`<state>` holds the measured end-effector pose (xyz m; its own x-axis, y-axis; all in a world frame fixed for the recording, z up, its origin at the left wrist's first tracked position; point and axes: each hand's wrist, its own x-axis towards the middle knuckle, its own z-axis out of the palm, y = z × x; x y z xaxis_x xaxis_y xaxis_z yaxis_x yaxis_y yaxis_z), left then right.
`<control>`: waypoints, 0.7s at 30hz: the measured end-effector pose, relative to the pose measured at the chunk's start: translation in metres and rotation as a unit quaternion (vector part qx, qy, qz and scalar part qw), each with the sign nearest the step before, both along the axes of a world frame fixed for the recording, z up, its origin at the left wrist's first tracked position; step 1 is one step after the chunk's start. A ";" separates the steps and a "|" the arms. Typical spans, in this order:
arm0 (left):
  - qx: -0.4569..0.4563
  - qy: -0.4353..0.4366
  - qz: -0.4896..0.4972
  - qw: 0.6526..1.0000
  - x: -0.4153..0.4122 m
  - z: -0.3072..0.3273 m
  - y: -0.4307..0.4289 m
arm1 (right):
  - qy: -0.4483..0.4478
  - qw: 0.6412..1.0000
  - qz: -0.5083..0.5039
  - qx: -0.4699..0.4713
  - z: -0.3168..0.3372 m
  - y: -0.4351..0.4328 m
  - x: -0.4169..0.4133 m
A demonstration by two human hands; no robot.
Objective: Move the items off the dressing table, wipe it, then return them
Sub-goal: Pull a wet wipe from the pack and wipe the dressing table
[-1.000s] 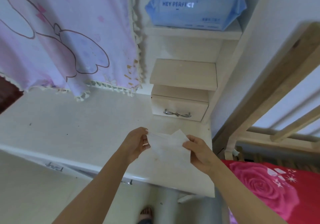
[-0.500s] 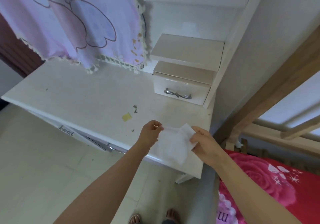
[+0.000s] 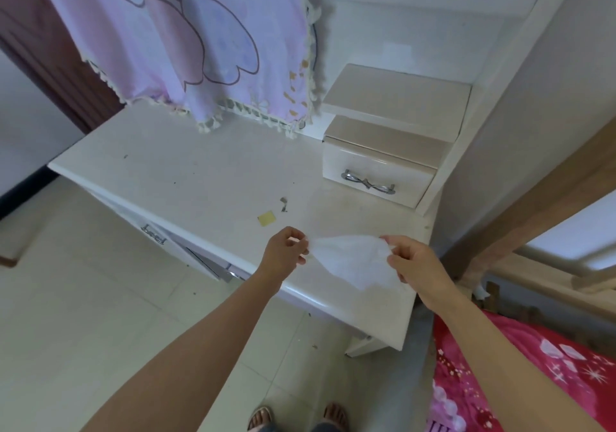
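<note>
My left hand [image 3: 286, 248] and right hand [image 3: 411, 258] pinch a thin white wipe [image 3: 350, 261] stretched above the glossy white table [image 3: 200, 171], near a yellow scrap [image 3: 266, 218] and a small drawer [image 3: 380, 178].

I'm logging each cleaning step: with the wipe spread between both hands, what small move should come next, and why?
Probably lower the wipe onto the dressing table and begin wiping. The left hand and right hand pinch it open over the top, which shows dark specks and a yellow scrap.
</note>
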<state>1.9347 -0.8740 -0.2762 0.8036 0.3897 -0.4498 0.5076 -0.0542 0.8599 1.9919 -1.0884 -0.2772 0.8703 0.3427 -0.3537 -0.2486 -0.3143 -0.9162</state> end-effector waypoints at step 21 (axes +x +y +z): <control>0.065 0.068 0.045 0.995 -0.056 -0.032 0.034 | -0.199 0.838 0.021 -0.508 -0.054 0.036 0.052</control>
